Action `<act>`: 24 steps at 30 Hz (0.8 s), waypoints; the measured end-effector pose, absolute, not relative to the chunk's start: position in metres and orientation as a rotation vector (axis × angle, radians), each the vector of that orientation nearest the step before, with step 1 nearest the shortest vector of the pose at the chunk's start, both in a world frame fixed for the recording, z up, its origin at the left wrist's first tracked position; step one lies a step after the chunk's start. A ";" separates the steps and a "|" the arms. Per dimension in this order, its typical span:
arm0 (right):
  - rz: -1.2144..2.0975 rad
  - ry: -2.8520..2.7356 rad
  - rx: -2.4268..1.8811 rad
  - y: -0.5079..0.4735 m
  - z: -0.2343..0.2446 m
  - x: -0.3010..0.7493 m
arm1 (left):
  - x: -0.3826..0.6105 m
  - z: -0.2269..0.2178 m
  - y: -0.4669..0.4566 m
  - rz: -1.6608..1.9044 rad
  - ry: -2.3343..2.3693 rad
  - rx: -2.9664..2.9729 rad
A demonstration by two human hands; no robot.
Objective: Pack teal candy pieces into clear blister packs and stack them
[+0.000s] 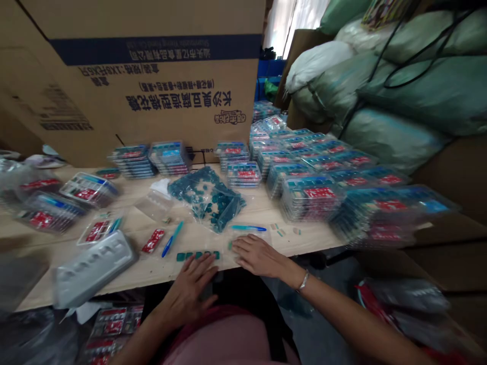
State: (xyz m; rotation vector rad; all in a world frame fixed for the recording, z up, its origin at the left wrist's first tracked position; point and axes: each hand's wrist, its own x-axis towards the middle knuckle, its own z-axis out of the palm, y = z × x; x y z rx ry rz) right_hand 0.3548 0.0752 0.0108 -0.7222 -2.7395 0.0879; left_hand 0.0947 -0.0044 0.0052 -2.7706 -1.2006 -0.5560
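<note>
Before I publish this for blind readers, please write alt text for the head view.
A person's left hand partly covers a row of teal squares on a table, the right hand near a blue pen. Beyond are a bag of teal pieces and stacked clear packs.

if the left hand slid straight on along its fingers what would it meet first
The row of green tiles, which the left hand overlaps in this view; contact is hard to tell. Beyond it, the plastic bag of green pieces seems next.
</note>
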 end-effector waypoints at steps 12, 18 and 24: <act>0.072 -2.690 -0.554 0.031 -0.019 0.284 | 0.032 -0.034 -0.043 -0.728 -1.403 -2.365; 0.036 -2.549 -0.450 0.024 -0.033 0.288 | 0.035 -0.033 -0.052 -0.836 -1.351 -2.301; 0.047 -2.087 -0.768 0.001 -0.025 0.326 | 0.057 -0.011 -0.055 -0.947 -1.138 -2.369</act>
